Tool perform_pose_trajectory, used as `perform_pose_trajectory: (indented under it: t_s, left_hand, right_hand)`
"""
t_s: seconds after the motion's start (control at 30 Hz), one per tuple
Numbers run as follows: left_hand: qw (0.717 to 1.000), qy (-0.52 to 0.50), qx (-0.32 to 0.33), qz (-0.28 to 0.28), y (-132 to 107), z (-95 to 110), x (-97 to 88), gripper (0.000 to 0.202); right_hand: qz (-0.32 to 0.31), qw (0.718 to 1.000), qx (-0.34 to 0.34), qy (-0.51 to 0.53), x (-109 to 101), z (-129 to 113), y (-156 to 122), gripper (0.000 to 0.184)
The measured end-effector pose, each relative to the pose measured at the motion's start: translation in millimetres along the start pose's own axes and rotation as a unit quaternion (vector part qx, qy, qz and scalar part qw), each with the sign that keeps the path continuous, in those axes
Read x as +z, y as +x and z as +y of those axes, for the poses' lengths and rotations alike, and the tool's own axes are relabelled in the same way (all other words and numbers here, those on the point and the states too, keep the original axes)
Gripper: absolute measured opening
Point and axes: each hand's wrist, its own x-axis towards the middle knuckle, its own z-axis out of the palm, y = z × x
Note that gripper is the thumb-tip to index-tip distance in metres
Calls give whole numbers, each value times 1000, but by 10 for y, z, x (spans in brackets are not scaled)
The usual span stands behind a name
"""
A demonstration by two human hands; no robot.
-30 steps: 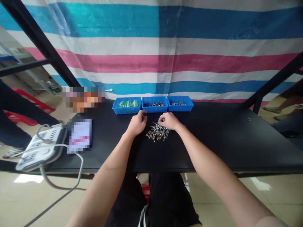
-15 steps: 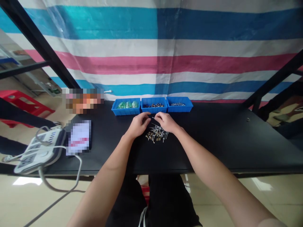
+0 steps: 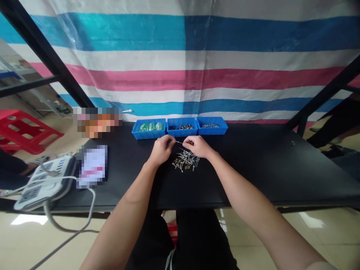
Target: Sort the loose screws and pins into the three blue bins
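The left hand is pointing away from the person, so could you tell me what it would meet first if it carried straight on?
Probably the middle blue bin, just beyond the left hand; depth is uncertain.

— What's that pile [image 3: 186,160] by the hands made of?
— Bright, shiny metal pins, some with brassy heads, on a matt black tabletop [image 3: 253,168].
— And the trays [image 3: 180,126] at the far edge?
— Smooth blue plastic. Behind them hangs a woven, slightly glossy striped tarpaulin [image 3: 197,63].
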Motion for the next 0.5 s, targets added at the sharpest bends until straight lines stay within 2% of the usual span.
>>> perform_pose_trajectory:
  t_s: [0.2, 0.3, 0.4, 0.5]
  left_hand:
    - [1000, -14, -14, 2, -2, -4, 6, 26]
    - [999, -23, -42, 2, -9, -3, 12, 39]
    - [998, -23, -57, 7, -13, -14, 18, 47]
    - [998, -21, -51, 8, -10, -24, 22, 45]
  right_hand:
    - [13, 998, 21, 52, -43, 0, 9, 20]
    - [65, 985, 63, 143, -89, 94, 59, 26]
    - [184, 935, 152, 264, -187, 228, 117, 29]
    - [302, 874, 205, 321, -314, 359, 150, 27]
